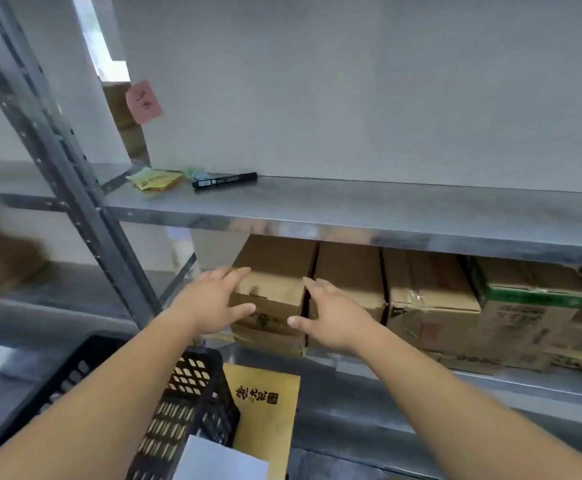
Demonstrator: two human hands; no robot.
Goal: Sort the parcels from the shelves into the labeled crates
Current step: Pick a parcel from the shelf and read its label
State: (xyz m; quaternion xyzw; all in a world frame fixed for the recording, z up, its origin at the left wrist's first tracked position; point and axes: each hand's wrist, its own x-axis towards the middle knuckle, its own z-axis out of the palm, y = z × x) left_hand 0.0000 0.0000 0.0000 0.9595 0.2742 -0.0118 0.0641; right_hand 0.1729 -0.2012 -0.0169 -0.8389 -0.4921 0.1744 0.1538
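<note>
- Left hand (213,303) spreads wide, fingers against the left side of the leftmost cardboard box (275,285).
- Right hand (331,317) spreads wide at that box's right edge.
- Black crate (192,393) sits near, below.

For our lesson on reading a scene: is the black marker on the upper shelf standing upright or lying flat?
Lying flat. The black marker rests lengthwise on the upper metal shelf, beside the yellow sticky notes.

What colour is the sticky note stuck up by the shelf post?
Pink sticky note, with handwriting; head view.
</note>
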